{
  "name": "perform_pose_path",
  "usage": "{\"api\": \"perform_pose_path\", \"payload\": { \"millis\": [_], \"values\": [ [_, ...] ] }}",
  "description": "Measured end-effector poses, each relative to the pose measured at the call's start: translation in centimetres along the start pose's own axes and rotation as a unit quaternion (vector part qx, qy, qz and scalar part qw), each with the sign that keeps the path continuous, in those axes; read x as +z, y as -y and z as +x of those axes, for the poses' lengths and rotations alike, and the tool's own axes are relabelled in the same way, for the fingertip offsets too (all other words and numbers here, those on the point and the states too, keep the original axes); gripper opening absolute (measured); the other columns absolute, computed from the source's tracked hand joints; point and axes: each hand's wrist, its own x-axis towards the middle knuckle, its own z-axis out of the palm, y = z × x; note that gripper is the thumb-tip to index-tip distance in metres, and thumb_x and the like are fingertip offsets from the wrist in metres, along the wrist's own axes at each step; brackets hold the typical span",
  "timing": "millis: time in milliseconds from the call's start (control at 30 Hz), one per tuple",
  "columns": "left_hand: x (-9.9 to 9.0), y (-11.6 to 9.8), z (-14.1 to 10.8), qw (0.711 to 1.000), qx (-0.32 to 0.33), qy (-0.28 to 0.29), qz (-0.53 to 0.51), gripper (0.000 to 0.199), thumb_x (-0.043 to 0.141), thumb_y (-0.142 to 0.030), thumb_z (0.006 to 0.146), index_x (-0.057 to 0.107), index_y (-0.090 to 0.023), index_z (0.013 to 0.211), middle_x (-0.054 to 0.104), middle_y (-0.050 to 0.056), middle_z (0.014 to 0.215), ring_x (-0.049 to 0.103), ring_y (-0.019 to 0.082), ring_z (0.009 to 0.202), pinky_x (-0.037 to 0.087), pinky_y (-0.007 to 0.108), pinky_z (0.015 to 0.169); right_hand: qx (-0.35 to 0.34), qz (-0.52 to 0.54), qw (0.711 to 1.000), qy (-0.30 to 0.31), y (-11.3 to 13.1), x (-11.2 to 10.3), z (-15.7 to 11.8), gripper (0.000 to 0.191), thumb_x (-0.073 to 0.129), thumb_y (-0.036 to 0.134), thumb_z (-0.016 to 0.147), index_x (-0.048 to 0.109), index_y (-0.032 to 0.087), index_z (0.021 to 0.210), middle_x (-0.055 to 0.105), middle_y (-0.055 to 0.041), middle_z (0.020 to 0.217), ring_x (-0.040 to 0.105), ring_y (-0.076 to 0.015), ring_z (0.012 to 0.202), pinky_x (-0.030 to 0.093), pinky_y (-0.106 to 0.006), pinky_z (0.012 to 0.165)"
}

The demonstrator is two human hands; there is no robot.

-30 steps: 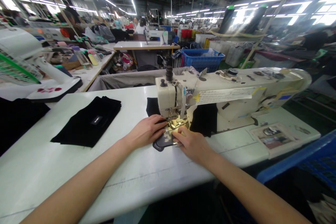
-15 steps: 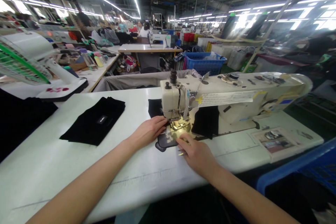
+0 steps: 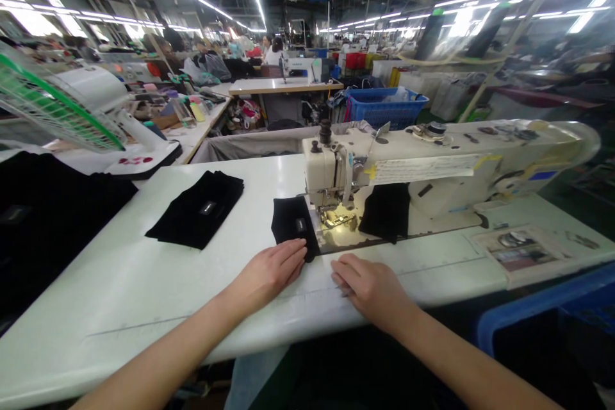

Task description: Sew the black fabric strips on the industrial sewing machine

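My left hand [image 3: 275,270] lies with its fingers stretched out on the lower edge of a black cloth piece [image 3: 289,216] with a small label, just left of the sewing machine's [image 3: 324,170] lit needle area. Right of it, below the metal needle plate, my right hand [image 3: 369,283] is closed, its fingertips pinched above the table. A small greyish thing shows under those fingers, too hidden to name. Another black piece [image 3: 385,211] lies under the machine arm. Further left is a stack of black pieces [image 3: 199,208] with a label on top.
A large black cloth heap [image 3: 43,218] covers the table's left end, near a white fan [image 3: 91,93] with a green rim. A picture card [image 3: 521,250] lies on the right of the table [image 3: 230,307]. Blue baskets stand at lower right [image 3: 485,327] and behind the machine [image 3: 384,107].
The labelled black piece left of the needle now shows whole, nearer the front. My left hand has moved down from the needle area. The camera view has shifted a little left.
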Motion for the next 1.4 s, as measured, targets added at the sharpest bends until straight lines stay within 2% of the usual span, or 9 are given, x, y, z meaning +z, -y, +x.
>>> {"api": "perform_pose_path", "payload": {
  "millis": [300,400,633,767,900,967,1167,1233,1400],
  "values": [
    [-2.0,-4.5,-0.5,0.995,-0.038,-0.012,-0.088,0.028,0.045,-0.021,0.103,0.06,-0.013,0.124,0.07,0.016,0.119,0.071,0.023,0.106,0.063,0.036,0.088,-0.041,0.047,0.998,-0.02,1.5,0.0,0.0,0.03,0.043,0.019,0.102,0.057,0.012,0.127,0.068,-0.0035,0.079,0.065,-0.0173,0.068,0.045,-0.029,0.057],
    [-2.3,-4.7,0.0,0.978,-0.126,-0.01,-0.165,0.026,0.045,-0.026,0.103,0.066,-0.017,0.114,0.072,0.012,0.112,0.071,0.021,0.1,0.062,0.034,0.087,-0.037,0.063,0.997,-0.011,1.6,-0.1,-0.1,0.027,0.044,0.017,0.1,0.062,0.013,0.12,0.072,-0.0075,0.09,0.067,-0.0169,0.073,0.049,-0.029,0.06],
    [-2.4,-2.6,2.9,0.789,-0.505,0.133,-0.324,0.041,0.062,-0.06,0.084,0.056,-0.019,0.079,0.063,-0.001,0.064,0.062,0.018,0.053,0.049,0.027,0.045,-0.222,-0.051,0.971,-0.068,3.5,-1.9,1.2,0.036,0.036,0.01,0.099,0.067,0.008,0.117,0.073,-0.0136,0.115,0.064,-0.0173,0.067,0.046,-0.031,0.049],
    [-2.0,-1.9,2.8,0.753,-0.517,0.171,-0.368,0.032,0.069,-0.046,0.076,0.052,-0.02,0.071,0.057,-0.004,0.057,0.057,0.015,0.047,0.042,0.023,0.041,-0.264,-0.037,0.963,-0.044,4.6,-2.4,1.7,0.039,0.033,0.01,0.099,0.067,0.007,0.118,0.073,-0.0133,0.116,0.062,-0.0178,0.063,0.045,-0.032,0.046],
    [-2.1,-1.0,1.5,0.709,-0.505,0.065,-0.487,0.024,0.063,-0.039,0.08,0.053,-0.018,0.076,0.064,0.002,0.076,0.065,0.016,0.068,0.056,0.029,0.061,-0.248,0.015,0.968,-0.041,4.0,-2.5,1.3,0.037,0.034,0.01,0.101,0.061,0.006,0.126,0.068,-0.0157,0.126,0.067,-0.0176,0.072,0.049,-0.031,0.051],
    [-2.3,-0.6,0.8,0.723,-0.506,0.046,-0.469,0.026,0.061,-0.042,0.083,0.054,-0.017,0.078,0.064,0.004,0.081,0.065,0.018,0.072,0.058,0.034,0.065,-0.22,0.031,0.974,-0.045,3.5,-2.3,0.9,0.035,0.036,0.01,0.101,0.061,0.006,0.125,0.068,-0.0165,0.125,0.068,-0.0179,0.076,0.052,-0.031,0.055],
    [-4.3,-2.8,1.4,0.903,-0.366,0.029,-0.225,0.015,0.056,-0.032,0.091,0.063,-0.018,0.09,0.065,0.008,0.096,0.063,0.023,0.09,0.056,0.041,0.083,-0.12,0.061,0.991,0.026,3.5,-1.1,0.6,0.037,0.049,0.012,0.093,0.059,0.01,0.128,0.068,-0.0157,0.123,0.071,-0.0234,0.081,0.058,-0.034,0.059],
    [-5.0,-4.5,1.4,0.922,-0.305,0.105,-0.213,0.017,0.061,-0.033,0.089,0.066,-0.018,0.097,0.066,0.011,0.11,0.063,0.025,0.103,0.053,0.041,0.092,-0.071,0.08,0.993,0.043,3.1,-0.8,0.7,0.043,0.051,0.008,0.085,0.059,0.01,0.127,0.065,-0.0163,0.127,0.071,-0.0249,0.085,0.06,-0.036,0.065],
    [-4.8,-6.8,-1.8,0.93,-0.157,0.299,-0.144,0.078,0.074,-0.021,0.073,0.045,-0.018,0.146,0.038,0.017,0.157,0.04,0.038,0.141,0.04,0.051,0.112,0.03,0.185,0.982,0.034,1.0,-1.4,0.8,0.049,0.049,0.006,0.082,0.058,0.013,0.13,0.056,-0.0146,0.142,0.067,-0.0249,0.109,0.06,-0.036,0.084]
  ]
}}
